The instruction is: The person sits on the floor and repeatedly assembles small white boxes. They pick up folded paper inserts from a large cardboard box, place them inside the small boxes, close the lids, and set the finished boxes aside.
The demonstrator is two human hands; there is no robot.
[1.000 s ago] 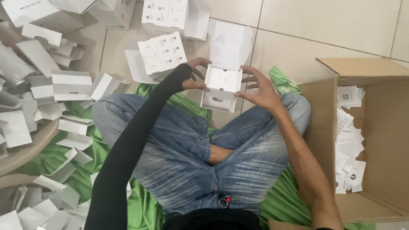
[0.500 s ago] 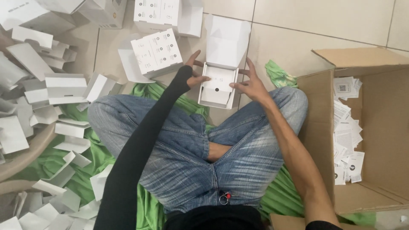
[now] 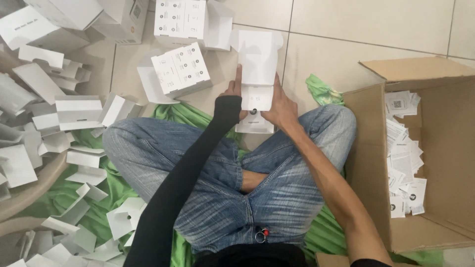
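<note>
Small white cardboard box with open lid (image 3: 257, 74) sits on the tiled floor (image 3: 346, 24) just past the knees, between both hands. Left hand (image 3: 232, 89) in black sleeve, fingers pressed flat on its left edge. Right hand (image 3: 279, 106) grips the right edge, thumb on the front flap. Brown cardboard carton (image 3: 368, 163) well apart, right.

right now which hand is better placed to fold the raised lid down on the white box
Right, probably. The right hand rests beside the white box with fingers reaching up along the raised lid. The left hand grips the box's other side lower down, steadying it.
</note>
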